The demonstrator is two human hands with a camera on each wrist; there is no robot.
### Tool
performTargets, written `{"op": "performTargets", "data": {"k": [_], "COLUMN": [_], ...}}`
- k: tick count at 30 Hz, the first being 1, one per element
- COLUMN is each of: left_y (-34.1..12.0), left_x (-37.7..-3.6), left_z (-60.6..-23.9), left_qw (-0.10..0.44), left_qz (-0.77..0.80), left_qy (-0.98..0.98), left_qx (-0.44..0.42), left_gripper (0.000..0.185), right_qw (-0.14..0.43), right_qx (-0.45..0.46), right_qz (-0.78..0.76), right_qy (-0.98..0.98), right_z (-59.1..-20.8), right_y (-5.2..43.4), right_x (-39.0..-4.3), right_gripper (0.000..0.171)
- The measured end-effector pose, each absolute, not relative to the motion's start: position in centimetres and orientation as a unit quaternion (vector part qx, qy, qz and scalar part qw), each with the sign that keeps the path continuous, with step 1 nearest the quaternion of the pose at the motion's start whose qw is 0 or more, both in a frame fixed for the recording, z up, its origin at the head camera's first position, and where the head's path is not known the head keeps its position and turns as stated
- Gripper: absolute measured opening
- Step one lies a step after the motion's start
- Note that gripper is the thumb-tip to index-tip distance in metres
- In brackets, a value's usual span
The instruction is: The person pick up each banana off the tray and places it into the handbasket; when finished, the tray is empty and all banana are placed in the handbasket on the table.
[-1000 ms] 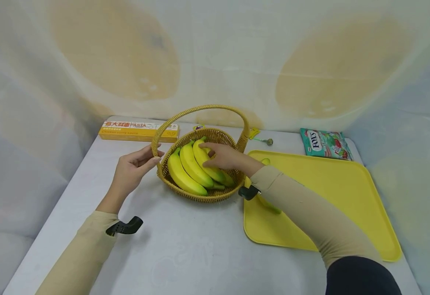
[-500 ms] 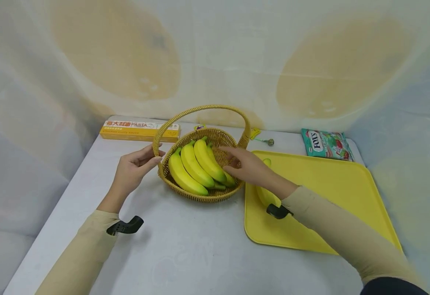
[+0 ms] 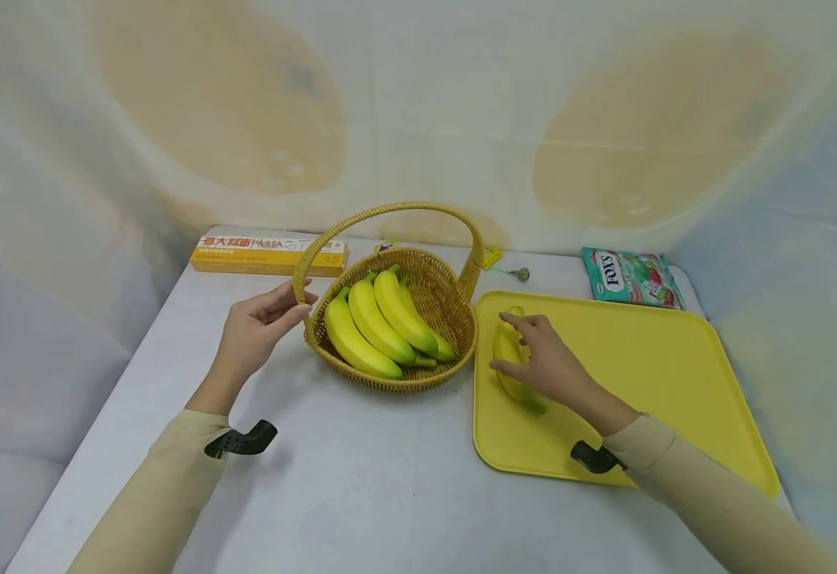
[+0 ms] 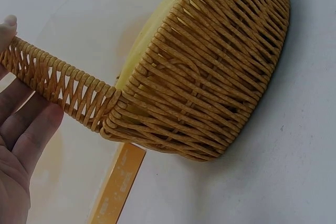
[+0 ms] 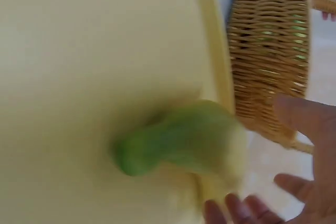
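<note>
- left hand [image 3: 255, 333] loosely pinching the basket handle [image 3: 390, 212]
- right hand [image 3: 544, 363] spread open, hovering over a banana [image 3: 506, 352] lying on the yellow tray [image 3: 662, 375], gripping nothing yet

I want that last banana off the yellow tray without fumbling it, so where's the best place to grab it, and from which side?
Probably its middle, from above. The banana lies flat on the yellow tray, close to the tray's left edge beside the basket, so a side approach looks cramped. The right hand is over it already; fingers could wrap across its curved middle, clear of the green end in the right wrist view.
</note>
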State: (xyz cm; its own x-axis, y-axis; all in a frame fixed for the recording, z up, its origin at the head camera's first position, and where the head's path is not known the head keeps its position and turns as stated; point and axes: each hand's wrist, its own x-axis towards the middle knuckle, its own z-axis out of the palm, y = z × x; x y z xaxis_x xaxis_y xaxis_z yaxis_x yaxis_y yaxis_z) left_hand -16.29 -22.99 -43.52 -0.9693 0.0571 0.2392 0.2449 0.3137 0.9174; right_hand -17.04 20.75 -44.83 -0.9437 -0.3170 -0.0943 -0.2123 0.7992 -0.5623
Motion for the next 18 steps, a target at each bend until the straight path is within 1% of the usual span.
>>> {"op": "performTargets", "data": {"k": [2, 5, 8, 12, 18], "left_y": [-23.0, -23.1, -23.0, -23.0, -23.1], "left_x": [-16.3, -16.3, -16.3, -16.3, -16.2], "left_z": [-43.5, -43.6, -43.7, -43.7, -43.5], "left_qw": [0.081, 0.081, 0.080, 0.080, 0.078], "left_qz": [-0.577, -0.576, -0.576, -0.574, -0.575], "left_qy": [-0.807, -0.808, -0.808, -0.809, -0.809], "left_qx": [-0.095, -0.095, -0.094, -0.094, -0.095], "left_gripper": [0.044, 0.044, 0.044, 0.043, 0.043], "right_qw": [0.114, 0.135, 0.144, 0.139, 0.135], "right_qx": [-0.122, -0.105, -0.099, -0.115, -0.143], "right_qz": [-0.252, -0.218, -0.207, -0.223, -0.271], "right_qy": [0.953, 0.961, 0.963, 0.958, 0.942], "right_z": [-45.5, -46.1, -46.1, -45.3, -41.7], "right_y": [21.0, 21.3, 21.7, 22.6, 23.8], "right_x": [-16.9, -16.8, -16.7, -16.4, -15.7], "right_gripper": [0.089, 0.092, 0.087, 0.078, 0.069]}}
